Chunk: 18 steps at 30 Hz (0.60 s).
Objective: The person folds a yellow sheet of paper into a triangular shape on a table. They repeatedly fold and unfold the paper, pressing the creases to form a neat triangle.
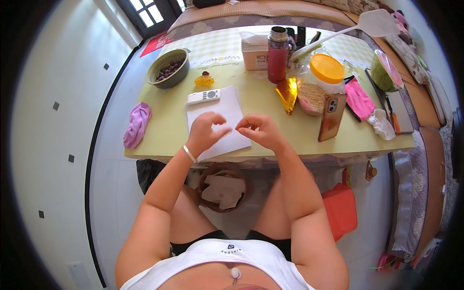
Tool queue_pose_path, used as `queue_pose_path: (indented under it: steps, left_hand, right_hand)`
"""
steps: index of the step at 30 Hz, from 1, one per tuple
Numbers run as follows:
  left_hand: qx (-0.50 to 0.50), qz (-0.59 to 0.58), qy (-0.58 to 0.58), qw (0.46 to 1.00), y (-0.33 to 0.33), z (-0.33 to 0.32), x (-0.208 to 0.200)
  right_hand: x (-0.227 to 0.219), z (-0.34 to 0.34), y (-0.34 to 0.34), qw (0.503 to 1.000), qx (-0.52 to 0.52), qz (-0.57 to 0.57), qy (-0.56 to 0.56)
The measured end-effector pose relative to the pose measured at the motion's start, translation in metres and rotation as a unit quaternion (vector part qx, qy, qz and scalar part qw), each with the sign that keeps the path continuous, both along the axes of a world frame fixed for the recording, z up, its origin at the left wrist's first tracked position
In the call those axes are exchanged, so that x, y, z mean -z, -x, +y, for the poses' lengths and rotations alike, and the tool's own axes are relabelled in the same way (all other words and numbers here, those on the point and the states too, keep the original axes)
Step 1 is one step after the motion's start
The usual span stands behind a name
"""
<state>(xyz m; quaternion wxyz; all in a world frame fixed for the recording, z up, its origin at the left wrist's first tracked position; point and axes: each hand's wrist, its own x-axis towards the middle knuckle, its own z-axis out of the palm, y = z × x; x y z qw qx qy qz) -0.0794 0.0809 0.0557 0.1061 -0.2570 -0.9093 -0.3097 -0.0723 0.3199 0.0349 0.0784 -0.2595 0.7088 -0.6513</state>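
Note:
Both my hands are raised over white paper sheets [230, 107] near the table's front edge. My left hand [209, 131] has its fingers curved, with a gap between thumb and forefinger and nothing visible in it; it is slightly blurred. Facing it, my right hand [261, 131] is closed in a pinch, thumb against fingertips. Whatever it holds, if anything, is too small to make out. The hands are apart from each other. A white remote control [203, 96] lies across the upper part of the paper, just beyond my left hand.
Left: a bowl of dark round fruit [167, 69], a purple cloth [137, 125]. Right: a phone [332, 117] leaning upright, a yellow-lidded jar [313, 92], gold foil [288, 94], a red flask [277, 58], a cut watermelon [385, 72], a knife [394, 115]. Below: a bin [223, 192].

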Motion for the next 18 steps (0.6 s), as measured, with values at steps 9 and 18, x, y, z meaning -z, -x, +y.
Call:
queue_pose_path:
  steps: [9,18]
  left_hand:
    - [0.028,0.004,-0.013,1.000,-0.070,-0.050,0.022]
    - [-0.057,-0.093,-0.169,0.980,-0.064,-0.060,0.029]
  right_hand:
    - [0.014,-0.013,0.004,0.974,0.011,0.189,-0.125]
    - [0.009,-0.002,0.009,0.986,-0.047,0.070,-0.140]
